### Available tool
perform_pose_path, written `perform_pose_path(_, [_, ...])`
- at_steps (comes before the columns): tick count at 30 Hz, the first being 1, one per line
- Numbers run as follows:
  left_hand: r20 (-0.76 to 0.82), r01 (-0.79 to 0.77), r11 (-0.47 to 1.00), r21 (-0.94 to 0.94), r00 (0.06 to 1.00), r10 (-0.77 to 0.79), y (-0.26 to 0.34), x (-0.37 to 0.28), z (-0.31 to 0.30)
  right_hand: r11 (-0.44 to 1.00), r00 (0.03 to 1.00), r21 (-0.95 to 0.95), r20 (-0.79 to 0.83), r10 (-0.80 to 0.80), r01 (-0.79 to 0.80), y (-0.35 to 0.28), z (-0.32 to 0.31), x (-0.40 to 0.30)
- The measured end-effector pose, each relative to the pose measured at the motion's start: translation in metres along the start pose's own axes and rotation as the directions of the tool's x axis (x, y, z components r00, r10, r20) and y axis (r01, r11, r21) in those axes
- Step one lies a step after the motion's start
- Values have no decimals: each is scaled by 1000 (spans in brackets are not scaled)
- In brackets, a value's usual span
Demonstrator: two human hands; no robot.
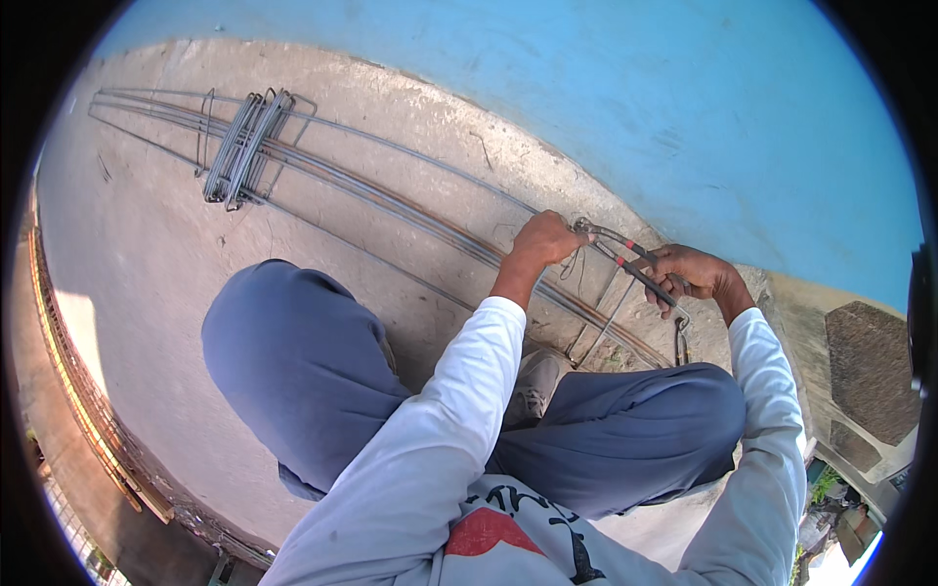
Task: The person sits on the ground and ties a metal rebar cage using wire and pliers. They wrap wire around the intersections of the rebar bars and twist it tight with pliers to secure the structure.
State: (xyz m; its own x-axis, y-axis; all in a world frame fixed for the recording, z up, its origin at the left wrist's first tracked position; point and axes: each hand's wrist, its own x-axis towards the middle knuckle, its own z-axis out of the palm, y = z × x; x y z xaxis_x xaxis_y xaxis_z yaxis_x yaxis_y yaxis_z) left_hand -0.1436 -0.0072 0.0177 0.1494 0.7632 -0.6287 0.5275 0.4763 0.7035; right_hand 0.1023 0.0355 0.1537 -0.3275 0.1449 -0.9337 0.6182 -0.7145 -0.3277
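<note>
My right hand (685,275) grips the black-and-red handles of a pair of rebar-tying pincers (612,253). The pincers' jaws meet the far steel rod (440,167) where it joins a square wire-rod stirrup (621,304). Beside the jaws, my left hand (546,240) is closed around that rod, and its fingers hide the exact hold. Thin tie wire (575,264) dangles below the joint. Several long steel rods (410,209) run diagonally along the concrete, passing under my left forearm.
Stacked stirrups (245,150) hang around the rods' far end. A blue wall (659,110) borders the concrete floor (146,242). Near my right knee (696,403) lies a bent metal piece (681,337), partly hidden. Loose wire scraps (482,146) lie near the wall.
</note>
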Motion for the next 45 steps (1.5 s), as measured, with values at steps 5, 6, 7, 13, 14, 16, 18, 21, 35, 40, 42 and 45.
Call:
perform_pose_path(5, [102, 58, 903, -425, 995, -16, -12, 4, 8, 999, 999, 22, -24, -42, 43, 8, 1, 1])
perform_pose_path(6, [83, 45, 888, -458, 997, -7, -12, 3, 8, 998, 998, 30, -27, -53, 54, 6, 3, -1])
perform_pose_path(7, [104, 55, 850, -523, 995, -1, -13, 3, 7, 997, 997, -1, -29, -76, 76, 3, 5, -3])
perform_pose_path(13, [133, 82, 570, -817, 990, 48, -24, -19, -20, 850, 948, -510, -188, -256, 129, -30, 20, 14])
perform_pose_path(14, [124, 57, 562, -825, 989, 81, -31, -26, -29, 811, 939, -576, -211, -272, 105, -43, 30, 16])
perform_pose_path(16, [72, -2, 534, -846, 990, 117, -35, -38, -40, 716, 901, -689, -236, -365, 110, -55, 35, 39])
perform_pose_path(18, [0, -62, 497, -866, 992, 125, -35, -46, -47, 755, 895, -649, -276, -351, 95, -61, 32, 65])
perform_pose_path(21, [-39, -60, 482, -874, 998, 53, -46, -63, -63, 751, 873, -649, -290, -393, 122, -80, 41, 95])
perform_pose_path(35, [-484, -418, 430, -800, 874, -50, -8, -23, -87, 836, 845, -228, -88, -528, 499, -101, 104, 129])
perform_pose_path(40, [-455, -407, 432, -805, 891, -9, -4, 1, -88, 853, 841, -97, -146, -521, 512, -96, 100, 131])
perform_pose_path(42, [-453, -419, 357, -835, 892, -12, -8, 10, -90, 848, 831, -110, -169, -529, 518, -101, 102, 132])
perform_pose_path(45, [-410, -365, 261, -894, 901, -144, -13, 14, -95, 829, 833, -231, -113, -542, 509, -106, 99, 122])
